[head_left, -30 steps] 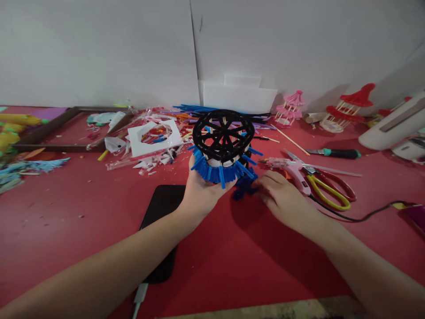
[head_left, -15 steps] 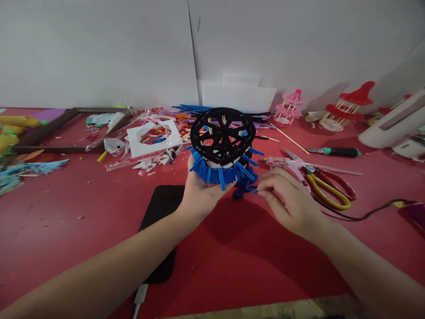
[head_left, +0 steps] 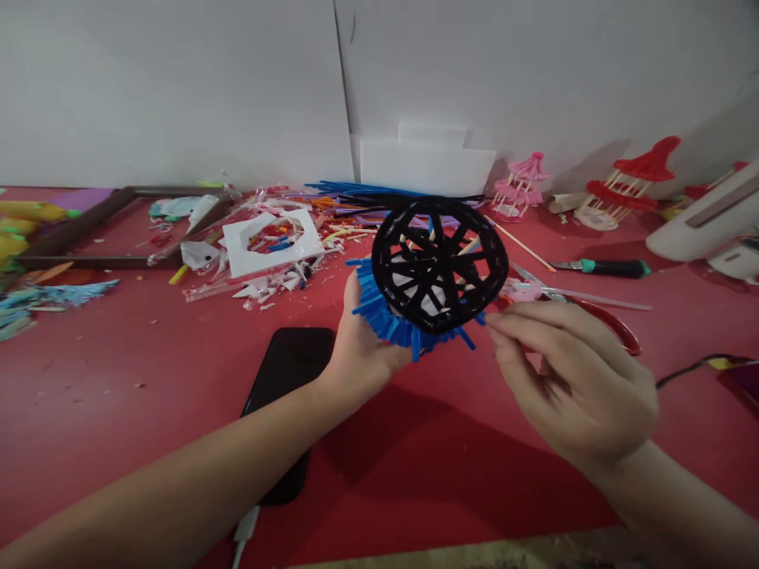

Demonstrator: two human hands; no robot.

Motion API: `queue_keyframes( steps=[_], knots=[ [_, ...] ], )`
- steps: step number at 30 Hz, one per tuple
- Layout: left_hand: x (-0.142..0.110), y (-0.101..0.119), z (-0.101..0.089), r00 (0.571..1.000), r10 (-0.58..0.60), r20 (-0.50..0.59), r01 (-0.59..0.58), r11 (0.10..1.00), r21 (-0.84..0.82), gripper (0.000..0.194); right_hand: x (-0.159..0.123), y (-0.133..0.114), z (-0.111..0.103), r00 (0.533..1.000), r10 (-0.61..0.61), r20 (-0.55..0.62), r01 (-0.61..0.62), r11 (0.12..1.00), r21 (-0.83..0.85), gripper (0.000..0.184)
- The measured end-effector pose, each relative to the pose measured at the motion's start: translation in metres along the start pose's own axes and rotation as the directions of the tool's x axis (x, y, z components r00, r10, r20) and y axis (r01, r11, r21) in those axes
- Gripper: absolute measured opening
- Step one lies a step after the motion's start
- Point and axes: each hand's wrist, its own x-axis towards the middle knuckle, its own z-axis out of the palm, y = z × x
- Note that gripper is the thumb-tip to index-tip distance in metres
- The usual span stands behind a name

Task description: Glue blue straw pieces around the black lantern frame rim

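Note:
My left hand (head_left: 363, 348) grips a small craft model (head_left: 436, 269) from below: a black pipe-cleaner lattice dome with a blue fringe round its rim, tilted toward me above the red table (head_left: 178, 371). My right hand (head_left: 569, 387) is raised just right of the model, its fingers pinched together at the fringe's edge. What the fingertips hold is too small to make out.
A black phone (head_left: 285, 387) lies under my left forearm, a white cable at its near end. Scissors (head_left: 598, 316) and a pink glue gun sit behind my right hand. Paper scraps and straws (head_left: 273, 245), a wooden frame (head_left: 88, 229), pagoda models (head_left: 628, 186) and a screwdriver (head_left: 605, 269) lie further back.
My right hand lifted off the table from the blue pieces and rose to the model's right edge. My left hand raised the model, moved it right and tilted it toward me.

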Motion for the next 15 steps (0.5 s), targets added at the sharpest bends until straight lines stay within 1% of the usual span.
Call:
queue_keyframes(
  steps=[3, 6, 10, 12, 15],
  knots=[
    [0.001, 0.0043, -0.0001, 1.0, -0.015, 0.014, 0.015, 1.0, -0.003, 0.09, 0.0011, -0.0012, 0.0005, 1.0, -0.009, 0.015, 0.009, 1.0, 0.024, 0.039],
    [0.0021, 0.0061, 0.0012, 1.0, -0.028, 0.013, 0.028, 1.0, -0.001, 0.09, 0.0003, -0.0014, 0.003, 0.999, -0.004, 0.033, 0.002, 0.999, 0.05, 0.047],
    [0.0018, 0.0059, 0.0035, 0.999, -0.044, 0.03, 0.045, 0.998, -0.033, 0.088, -0.0033, 0.0006, 0.0063, 0.999, 0.037, 0.02, -0.039, 0.994, 0.1, 0.052],
    [0.0009, 0.005, 0.0035, 0.997, -0.052, 0.05, 0.056, 0.996, -0.067, 0.087, -0.0051, 0.0021, 0.0077, 0.995, 0.096, 0.025, -0.099, 0.982, 0.161, 0.046],
    [-0.0008, 0.0015, 0.0017, 0.996, -0.063, 0.066, 0.067, 0.996, -0.065, 0.088, -0.0066, 0.004, 0.0094, 0.972, 0.228, 0.061, -0.236, 0.944, 0.231, 0.029]
  ],
)
